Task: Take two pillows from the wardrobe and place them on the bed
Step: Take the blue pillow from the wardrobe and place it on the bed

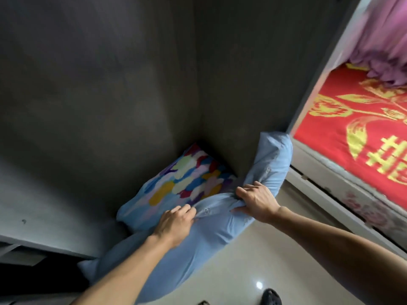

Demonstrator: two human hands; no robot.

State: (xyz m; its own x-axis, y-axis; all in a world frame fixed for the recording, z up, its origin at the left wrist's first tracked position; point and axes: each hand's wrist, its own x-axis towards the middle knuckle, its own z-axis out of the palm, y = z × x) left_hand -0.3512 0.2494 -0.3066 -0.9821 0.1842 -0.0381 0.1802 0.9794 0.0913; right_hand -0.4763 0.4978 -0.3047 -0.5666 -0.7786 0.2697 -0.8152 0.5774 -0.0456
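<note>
A plain light-blue pillow [211,234] sags out of the dark wardrobe [99,95], bent over its front edge. My left hand [174,225] pinches the fabric near its middle. My right hand [256,200] grips a bunched fold further right, where the pillow bends upward. Behind it, a second pillow [187,183] with colourful patches on blue lies flat in the wardrobe's back corner. The bed [352,139], covered in red cloth with gold patterns, is at the right.
The wardrobe's side wall [253,84] stands between the pillows and the bed. The bed's pale frame with floral drawers [343,208] runs along the right. Glossy cream floor [264,260] lies below. A purple curtain [385,40] hangs above the bed. My shoe [272,297] shows at the bottom.
</note>
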